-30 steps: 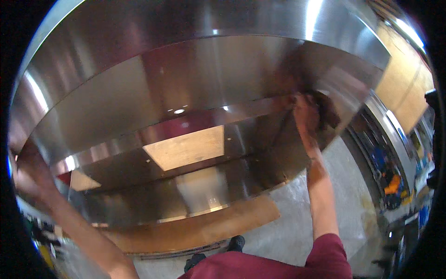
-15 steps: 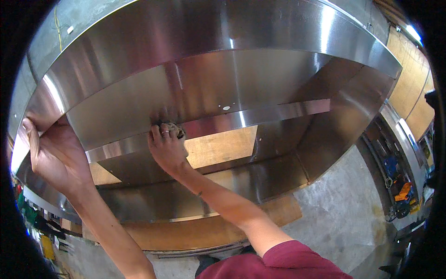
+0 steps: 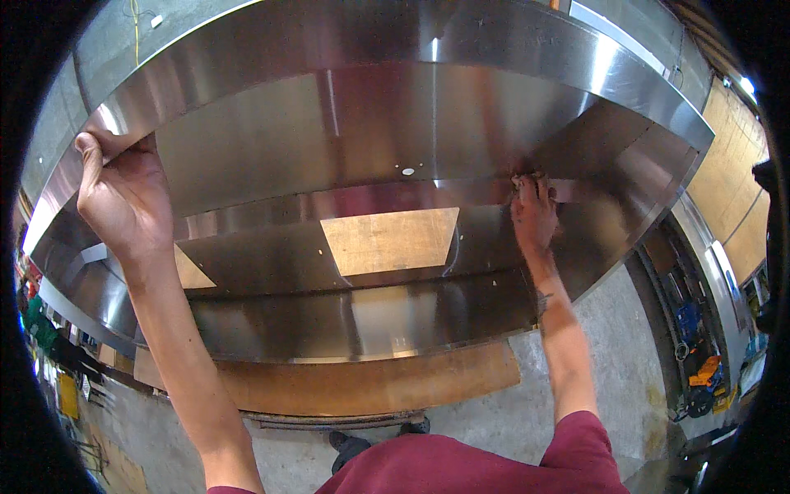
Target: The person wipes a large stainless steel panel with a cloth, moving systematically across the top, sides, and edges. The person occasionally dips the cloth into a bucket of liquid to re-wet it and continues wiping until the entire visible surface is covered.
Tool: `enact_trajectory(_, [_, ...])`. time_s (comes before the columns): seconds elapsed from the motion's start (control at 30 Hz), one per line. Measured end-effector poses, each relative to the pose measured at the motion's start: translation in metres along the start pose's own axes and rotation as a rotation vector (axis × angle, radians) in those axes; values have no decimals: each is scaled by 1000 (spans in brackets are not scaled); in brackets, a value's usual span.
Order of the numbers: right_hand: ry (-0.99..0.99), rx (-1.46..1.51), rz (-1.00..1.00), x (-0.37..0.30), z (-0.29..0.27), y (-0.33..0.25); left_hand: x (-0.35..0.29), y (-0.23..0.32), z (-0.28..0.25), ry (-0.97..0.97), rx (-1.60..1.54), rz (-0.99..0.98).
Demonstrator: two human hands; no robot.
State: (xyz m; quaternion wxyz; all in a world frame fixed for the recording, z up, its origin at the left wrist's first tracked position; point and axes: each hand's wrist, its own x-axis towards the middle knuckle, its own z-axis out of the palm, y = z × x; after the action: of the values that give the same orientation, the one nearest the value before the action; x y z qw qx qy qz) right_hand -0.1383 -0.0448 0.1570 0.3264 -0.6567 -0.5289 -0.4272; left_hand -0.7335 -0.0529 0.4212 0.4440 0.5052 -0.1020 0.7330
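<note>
A large hollow stainless steel box (image 3: 263, 115), hood-like in shape, stretches across the view with its open side toward me. My left hand (image 3: 127, 198) grips its rim at the left end, thumb on one side of the edge and the fingertips hidden. Inside, a narrow steel ledge (image 3: 370, 200) runs lengthwise. My right hand (image 3: 535, 212) presses a crumpled grey-brown rag (image 3: 518, 178) against the right part of this ledge; only a little of the rag shows past the fingers. Below the ledge, a rectangular cut-out reveals a wooden board (image 3: 391, 240).
Under the box lies a brown board (image 3: 370, 383) on the concrete floor (image 3: 634, 354). At the right, a shelf holds tools, one of them orange (image 3: 706, 370). Plywood panels (image 3: 732, 156) line the wall there. Several items clutter the far left, including a yellow one (image 3: 68, 395).
My right hand has slid with the rag from the ledge's left-middle to its right part. My left hand keeps its hold on the rim. The view has shifted slightly.
</note>
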Motion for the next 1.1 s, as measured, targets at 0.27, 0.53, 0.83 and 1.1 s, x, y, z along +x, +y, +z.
enact_trajectory(0.27, [66,331,-3,34,-7,-335,-3,1,18,23,19,7])
enact_trajectory(0.53, [152,224,-443,-3,16,-174,-3,10,15,80,94,-9])
enact_trajectory(0.83, [-31,21,100,0,-10,71,-13,17,11,-180,-59,-116])
enact_trajectory(1.1, [-149,122,91,-35,61,-172,17,167,-147,-256,-122,-331])
